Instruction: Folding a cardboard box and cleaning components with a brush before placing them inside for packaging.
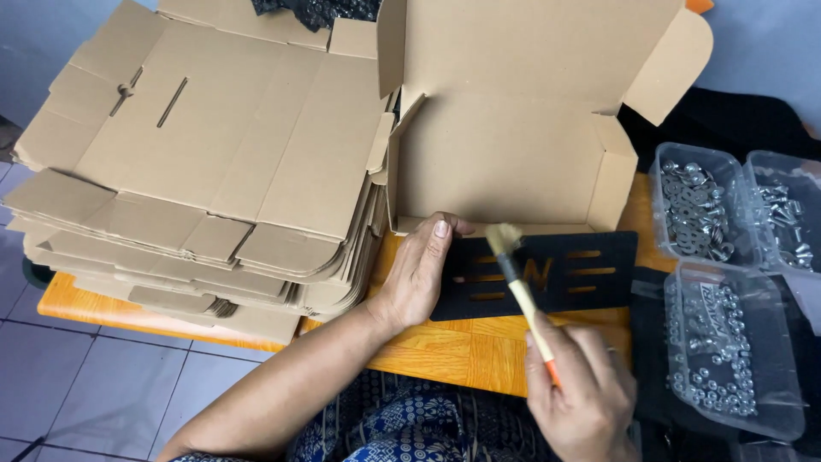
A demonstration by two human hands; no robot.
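A flat black plate with slots (581, 278) lies on the orange wooden table (445, 346). My left hand (421, 272) rests on the plate's left end, thumb against the front wall of an open cardboard box (505, 145). My right hand (583, 393) grips a small paintbrush (522, 291) with a pale handle and orange end. Its bristles touch the plate's upper left part, just below the box.
A tall stack of flat unfolded cardboard boxes (197, 162) fills the left of the table. Three clear plastic tubs with metal washers (694, 210), bolts (782, 214) and nuts (731, 346) stand on the right on black cloth. Tiled floor lies at the lower left.
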